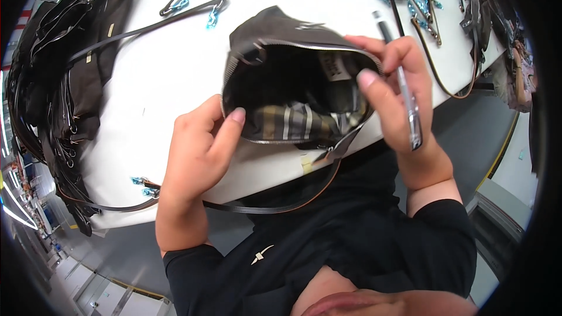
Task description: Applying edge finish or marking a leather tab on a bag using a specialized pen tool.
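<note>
A dark brown bag (275,26) is held spread at its zippered mouth, showing a plaid lining and a pale label (335,65) inside. My left hand (205,146) grips the left rim, thumb inside the opening. On the opposite rim, my right hand (404,88) pinches the zipper edge between thumb and fingers. A pen (404,85) with a clear barrel and dark end also rests in that right hand, across the fingers. From the bag's near side a dark strap (275,208) curves down past the table edge and under my left wrist.
Several similar dark bags (88,88) lie piled along the left side of the white table (158,88). Loose straps (146,30) with blue-wrapped metal clips (213,17) lie toward the back. More straps and wrapped clips (418,0) are heaped at the far right.
</note>
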